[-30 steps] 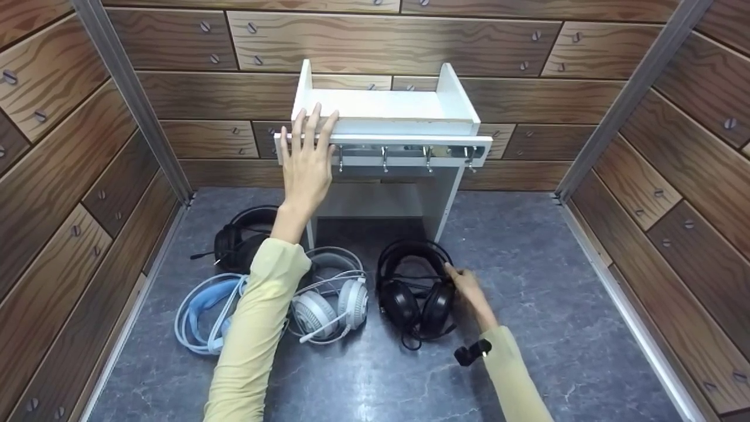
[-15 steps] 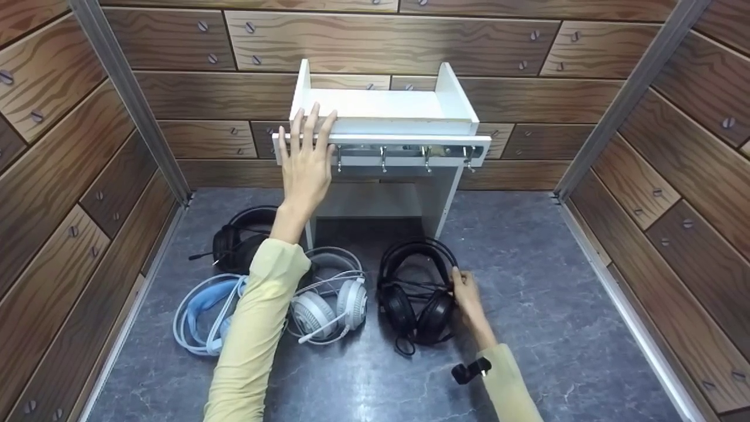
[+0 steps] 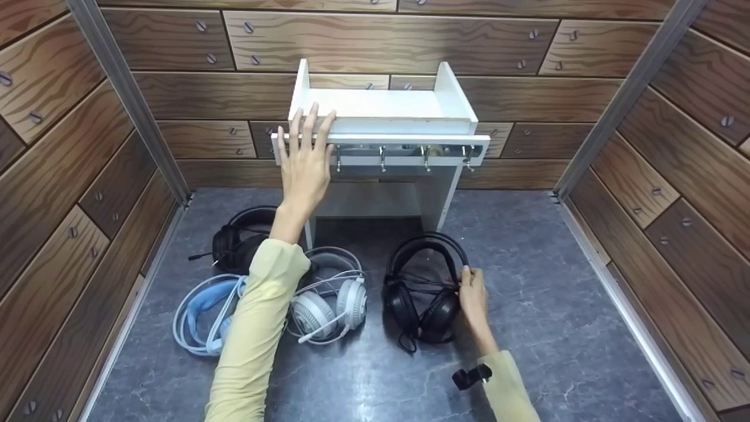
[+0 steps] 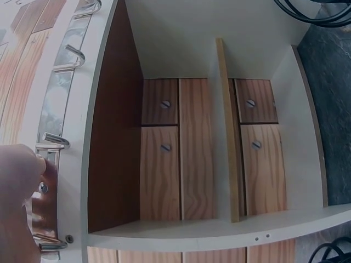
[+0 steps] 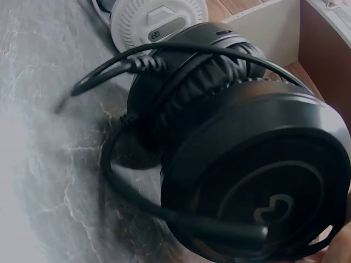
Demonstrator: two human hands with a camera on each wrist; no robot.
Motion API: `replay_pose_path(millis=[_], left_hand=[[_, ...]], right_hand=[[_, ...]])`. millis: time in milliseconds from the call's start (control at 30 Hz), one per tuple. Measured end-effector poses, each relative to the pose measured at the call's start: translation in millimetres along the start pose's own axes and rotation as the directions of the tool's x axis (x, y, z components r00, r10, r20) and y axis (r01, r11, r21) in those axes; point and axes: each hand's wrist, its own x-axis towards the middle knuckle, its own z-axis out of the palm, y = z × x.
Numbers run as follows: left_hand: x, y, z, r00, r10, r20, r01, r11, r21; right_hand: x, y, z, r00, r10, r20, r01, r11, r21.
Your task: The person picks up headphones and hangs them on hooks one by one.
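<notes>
A white wooden rack (image 3: 363, 126) stands against the back wall, with a row of metal hooks (image 3: 382, 158) along its front rail. My left hand (image 3: 306, 167) lies over the left end of that rail, fingers straight and spread. In the left wrist view, part of the left hand (image 4: 19, 192) shows beside the hooks. At the right, my right hand (image 3: 473, 296) pinches the side of a black headset (image 3: 442, 313) between thumb and fingers. Its round ear cup (image 5: 258, 164) and bent microphone boom fill the right wrist view. Whether the headset touches the floor I cannot tell.
Left of the black headset lies a white headset (image 3: 353, 302). A light blue headset (image 3: 202, 310) and another black headset (image 3: 231, 243) are farther left, partly behind my left arm. Wood-patterned walls (image 3: 662, 193) enclose the grey marbled floor (image 3: 527, 252).
My right hand has shifted slightly right along with the black headset, whose headband has risen a little and now stands more upright. The left hand stays on the rail.
</notes>
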Motion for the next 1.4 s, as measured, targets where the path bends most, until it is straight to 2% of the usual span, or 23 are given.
replay_pose_path(millis=[167,400,933,1267,1400], left_hand=[[-1.3,-0.4,0.8,1.000,-0.002,0.003,0.002,1.000,-0.007],[-1.8,0.7,1.7,1.000,0.000,0.003,0.000,1.000,-0.002],[0.9,1.1,1.7,1.000,-0.006,0.003,0.006,1.000,0.005],[1.2,0.2,0.5,1.000,-0.005,0.000,0.005,1.000,-0.001],[1.2,-0.1,0.7,1.000,-0.004,-0.001,0.004,1.000,0.000]], right_hand=[[-2.1,0.6,-4.2,1.000,-0.026,-0.011,0.026,1.000,-0.016],[-4.7,-0.1,-6.8,0.995,-0.063,-0.073,0.067,0.997,0.049],[-6.3,-8.1,-15.9,0.968,-0.163,-0.191,0.182,0.979,0.088],[0.4,-33.0,-33.5,0.946,-0.223,-0.236,0.273,0.939,0.211],[-8.5,-60.4,-46.7,0.940,-0.242,-0.240,0.301,0.921,0.249]])
